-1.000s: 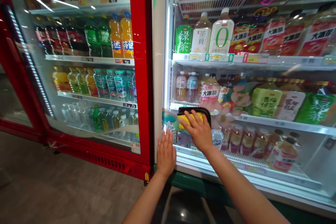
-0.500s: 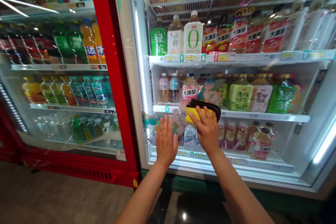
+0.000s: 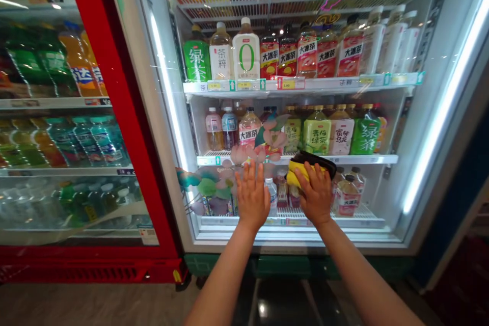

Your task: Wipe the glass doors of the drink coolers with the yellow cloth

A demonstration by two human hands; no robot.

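Observation:
My left hand (image 3: 252, 197) lies flat on the glass door of the lit fridge, fingers stretched upward, holding nothing. To its right, my right hand (image 3: 316, 191) presses a folded cloth (image 3: 296, 172), yellow with a black side, against the same glass. The cloth's black edge shows above my fingers; part of it is hidden under the hand. Pink and green flower decals (image 3: 208, 186) on the glass are left of and above my left hand. Behind the door stand rows of bottles, among them a green one (image 3: 365, 130).
A red-framed fridge (image 3: 126, 112) with more bottles is on the left. The lit fridge's white frame (image 3: 153, 86) runs between the two. A dark green base (image 3: 282, 265) sits below the door, above the floor (image 3: 153, 305). A dark blue panel (image 3: 451, 204) stands at the right.
The view has shifted right, so the fridges appear further left. My right hand and the cloth have moved right across the glass. My left hand stays flat, fingers up, nearer the flower decals' right side.

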